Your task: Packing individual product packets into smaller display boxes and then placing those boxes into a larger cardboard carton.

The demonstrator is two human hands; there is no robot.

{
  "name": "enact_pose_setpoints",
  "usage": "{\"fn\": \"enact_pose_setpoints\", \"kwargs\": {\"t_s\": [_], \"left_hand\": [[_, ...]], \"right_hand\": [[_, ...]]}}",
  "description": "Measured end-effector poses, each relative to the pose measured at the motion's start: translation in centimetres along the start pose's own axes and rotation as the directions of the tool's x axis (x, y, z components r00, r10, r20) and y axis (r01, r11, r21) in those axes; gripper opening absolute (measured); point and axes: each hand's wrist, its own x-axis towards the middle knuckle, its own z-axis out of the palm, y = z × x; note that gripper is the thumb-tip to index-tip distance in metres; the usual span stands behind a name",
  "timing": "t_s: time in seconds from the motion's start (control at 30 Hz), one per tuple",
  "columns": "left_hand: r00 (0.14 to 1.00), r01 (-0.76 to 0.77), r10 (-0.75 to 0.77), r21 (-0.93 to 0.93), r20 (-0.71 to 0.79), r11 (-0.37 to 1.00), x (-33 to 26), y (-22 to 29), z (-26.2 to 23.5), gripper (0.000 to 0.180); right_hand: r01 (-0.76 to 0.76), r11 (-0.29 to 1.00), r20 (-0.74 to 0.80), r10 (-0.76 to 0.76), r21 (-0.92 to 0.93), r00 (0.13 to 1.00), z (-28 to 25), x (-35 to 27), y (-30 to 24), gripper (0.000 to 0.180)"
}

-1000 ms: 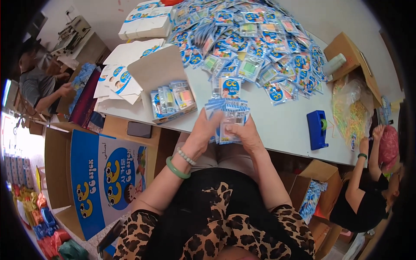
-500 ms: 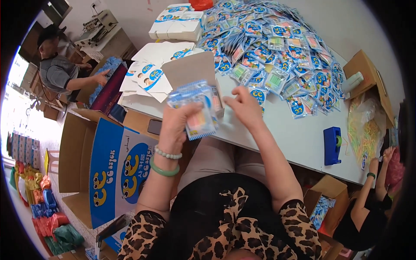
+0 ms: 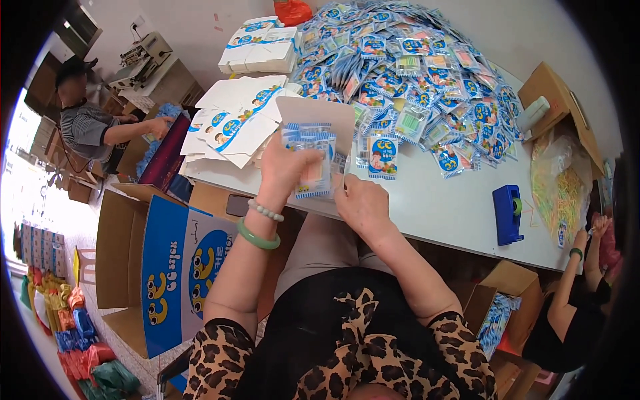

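Observation:
My left hand [image 3: 288,170], with a beaded bracelet and a green bangle at the wrist, is closed around a small stack of clear-and-blue plastic packets [image 3: 308,143]. The packets are at the mouth of a small white box [image 3: 325,112], whose flap stands up behind them. How deep they sit in it is hidden by my hand. At the box's right side my right hand [image 3: 365,205] is closed, its thumb and fingers pinching the box edge. Two loose packets [image 3: 383,157] lie just right of the box. A large heap of similar packets [image 3: 407,73] covers the table's far side.
Flat printed cartons [image 3: 243,110] and a carton stack [image 3: 260,53] lie left on the table. A blue tape dispenser [image 3: 508,215] and bag of colourful pieces [image 3: 561,193] are right. A big blue carton [image 3: 167,273] stands left. Two other people work at the sides.
My left hand brought the packets to the box mouth. My right hand came down from above the table to the box's right edge and closed there. The whole view shifted slightly.

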Motion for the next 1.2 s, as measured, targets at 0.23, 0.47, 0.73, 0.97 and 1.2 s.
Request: {"fn": "enact_pose_setpoints", "kwargs": {"t_s": [0.23, 0.47, 0.73, 0.97, 1.2], "left_hand": [[0.996, -0.019, -0.061, 0.788, 0.071, 0.615, -0.2, 1.5, 3.4, 0.059], [0.997, 0.072, -0.048, 0.785, -0.053, 0.615, -0.8, 0.9, 2.9, 0.077], [0.913, -0.314, 0.407, 0.651, 0.009, 0.691, -1.5, -1.8, 1.1, 0.074], [0.835, -0.497, 0.524, 0.64, 0.17, 0.585, -2.9, -2.3, -0.8, 0.047], [0.756, -0.557, 0.525, 0.805, 0.391, 0.204, -1.2, -3.8, -0.1, 0.048]], "right_hand": [[0.046, 0.997, 0.005, -0.046, 0.055, 0.999, 0.9, 0.0, 1.8, 0.026], [0.057, 0.994, 0.099, -0.067, 0.094, 0.993, 0.2, -0.1, 1.9, 0.027], [0.185, 0.979, -0.16, -0.17, 0.081, 0.972, -1.0, -1.4, 0.5, 0.026], [0.5, 0.856, -0.238, -0.518, -0.135, 0.822, -0.7, -0.5, -1.2, 0.031], [0.368, 0.855, 0.207, -0.31, -0.365, 0.928, 0.0, 0.7, -3.1, 0.027]]}}
